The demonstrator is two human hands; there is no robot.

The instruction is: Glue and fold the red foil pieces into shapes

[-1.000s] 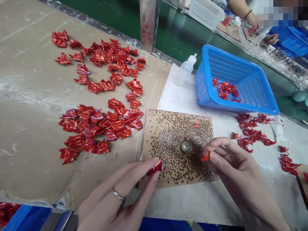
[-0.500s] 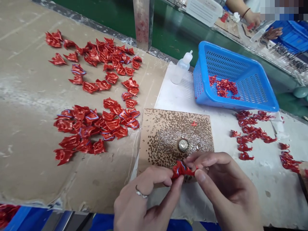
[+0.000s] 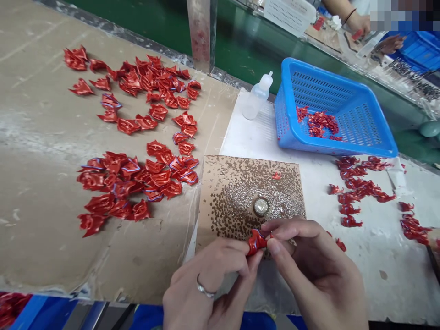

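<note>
My left hand (image 3: 213,284), a ring on one finger, and my right hand (image 3: 309,270) meet at the near edge of the bench. Both pinch one small red folded piece (image 3: 256,240) with a blue edge between thumbs and fingertips. They hover over the near edge of a brown speckled card (image 3: 237,192) that carries a small round metal cap (image 3: 261,206). Several finished red pieces (image 3: 137,178) lie spread on the brown paper to my left. Smaller red bits (image 3: 357,190) lie on the white sheet to my right.
A blue plastic basket (image 3: 360,137) holding red bits stands tilted at the back right. A small clear squeeze bottle (image 3: 256,98) lies beside it. A metal post (image 3: 201,32) rises behind. Another person's hands work across a green belt at top right, near a white basket (image 3: 290,16).
My hands came together from apart: one second ago each held a separate red piece, now both pinch a single joined piece. The piece looks more tightly pressed than half a second ago.
</note>
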